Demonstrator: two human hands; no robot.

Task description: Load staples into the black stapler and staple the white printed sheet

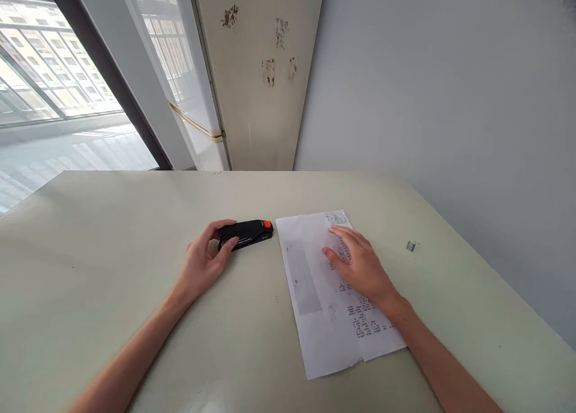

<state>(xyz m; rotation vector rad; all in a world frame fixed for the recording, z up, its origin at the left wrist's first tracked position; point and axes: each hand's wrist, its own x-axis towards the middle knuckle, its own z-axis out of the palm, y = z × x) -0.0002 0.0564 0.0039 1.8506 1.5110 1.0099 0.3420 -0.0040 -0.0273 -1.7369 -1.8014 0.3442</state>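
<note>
A black stapler (249,233) with an orange patch at one end lies on the table, its tip just left of the paper. My left hand (204,254) grips its near end between thumb and fingers. To the right, printed paper sheets (310,341) lie at a slight slant, with text along their right side and a grey block on the left. My right hand (360,266) is over the upper right of the paper, thumb and fingers apart, holding nothing. Whether its fingertips touch the sheet I cannot tell. The forearm covers the paper's lower right edge.
A small grey piece, seemingly a strip of staples (411,245), lies on the pale green table (135,233) right of the paper. Beyond the table's far edge stand a stained cream panel (261,113), a grey wall (427,89) and a window (49,59) at the left.
</note>
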